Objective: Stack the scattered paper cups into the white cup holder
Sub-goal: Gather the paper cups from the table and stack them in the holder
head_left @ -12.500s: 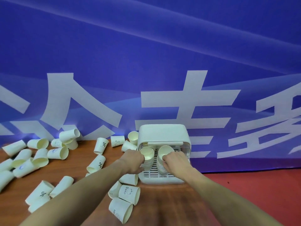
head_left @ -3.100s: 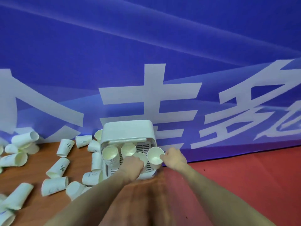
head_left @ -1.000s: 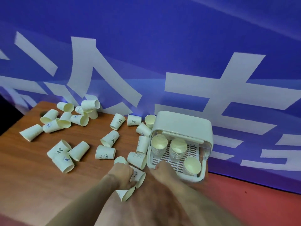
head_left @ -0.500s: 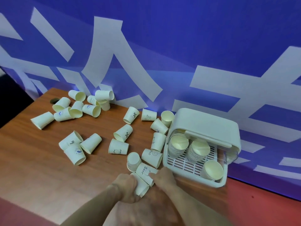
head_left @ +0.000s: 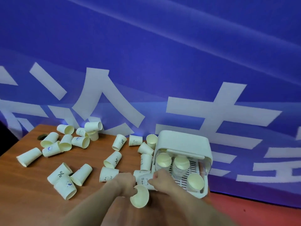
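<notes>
Blue banner [head_left: 146,54] with white characters behind a brown wooden table [head_left: 32,201]. White cup holder [head_left: 184,144] at far right of table, holding two cup stacks [head_left: 180,165] and a single cup [head_left: 195,181]. Loose paper cups [head_left: 63,142] scattered left, mostly on their sides. Left hand [head_left: 125,185] curled round an open-mouthed cup [head_left: 140,199]; right hand [head_left: 161,180] grips a printed cup [head_left: 145,181] just beside the holder's near-left corner.
</notes>
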Tool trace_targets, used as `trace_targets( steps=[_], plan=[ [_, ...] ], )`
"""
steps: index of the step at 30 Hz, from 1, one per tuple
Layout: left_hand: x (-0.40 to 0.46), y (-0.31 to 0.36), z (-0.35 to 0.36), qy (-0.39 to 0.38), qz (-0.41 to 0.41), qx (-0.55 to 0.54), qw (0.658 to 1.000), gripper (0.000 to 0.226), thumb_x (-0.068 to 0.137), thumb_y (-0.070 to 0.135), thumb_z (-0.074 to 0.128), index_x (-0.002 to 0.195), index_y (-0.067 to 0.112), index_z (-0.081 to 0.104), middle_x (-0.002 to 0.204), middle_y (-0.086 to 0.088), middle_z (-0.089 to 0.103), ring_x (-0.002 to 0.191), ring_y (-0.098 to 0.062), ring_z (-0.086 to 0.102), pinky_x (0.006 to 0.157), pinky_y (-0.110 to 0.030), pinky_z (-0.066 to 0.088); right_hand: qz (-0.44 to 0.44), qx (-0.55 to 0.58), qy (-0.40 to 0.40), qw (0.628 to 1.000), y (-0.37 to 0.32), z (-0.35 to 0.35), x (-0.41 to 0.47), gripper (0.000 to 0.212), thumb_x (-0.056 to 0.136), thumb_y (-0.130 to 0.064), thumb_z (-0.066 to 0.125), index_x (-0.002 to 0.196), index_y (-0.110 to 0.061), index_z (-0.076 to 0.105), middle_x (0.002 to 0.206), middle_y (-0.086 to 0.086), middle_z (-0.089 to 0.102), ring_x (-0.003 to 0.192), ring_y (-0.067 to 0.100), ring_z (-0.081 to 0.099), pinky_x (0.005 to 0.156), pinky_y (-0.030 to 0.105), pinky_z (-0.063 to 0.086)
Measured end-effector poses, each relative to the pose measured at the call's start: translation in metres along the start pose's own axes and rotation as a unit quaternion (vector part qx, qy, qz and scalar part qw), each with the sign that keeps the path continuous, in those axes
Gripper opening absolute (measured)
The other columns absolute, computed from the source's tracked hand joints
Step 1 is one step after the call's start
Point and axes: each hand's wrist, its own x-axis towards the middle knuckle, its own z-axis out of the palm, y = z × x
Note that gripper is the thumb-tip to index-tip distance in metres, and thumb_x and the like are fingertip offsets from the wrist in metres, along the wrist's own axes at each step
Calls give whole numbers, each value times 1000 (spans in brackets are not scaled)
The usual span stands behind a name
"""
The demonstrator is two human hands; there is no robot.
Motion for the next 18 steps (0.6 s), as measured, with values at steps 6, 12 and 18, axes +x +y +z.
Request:
trace_targets(
  steps=[6, 12, 18],
  plan=[
    [3, 35, -63, 14, 4, -48, 999, 35, 84, 37, 49, 70, 8, 65, 68, -6, 69, 57, -20, 63, 56, -28, 49, -15, -29, 74, 997, 7, -78, -30, 42, 73, -23, 62, 45, -19, 32, 46, -3, 29, 46, 14, 27, 49, 30, 22],
    [28, 98, -91, 32, 65, -99, 992, 34, 87, 29, 45, 70, 5, 63, 69, -15, 68, 47, -23, 58, 51, -23, 46, 33, -27, 143, 989, 55, -136, -68, 44, 74, -23, 64, 45, -20, 32, 44, -6, 28, 47, 13, 29, 47, 27, 24],
    [59, 153, -95, 50, 99, -65, 992, 32, 82, 32, 47, 57, 15, 57, 64, -4, 64, 58, -19, 57, 60, -28, 44, 106, -21, 203, 973, 110, -163, -96, 40, 75, -24, 63, 50, -17, 33, 52, -5, 35, 51, 14, 33, 45, 28, 25]
  ],
)
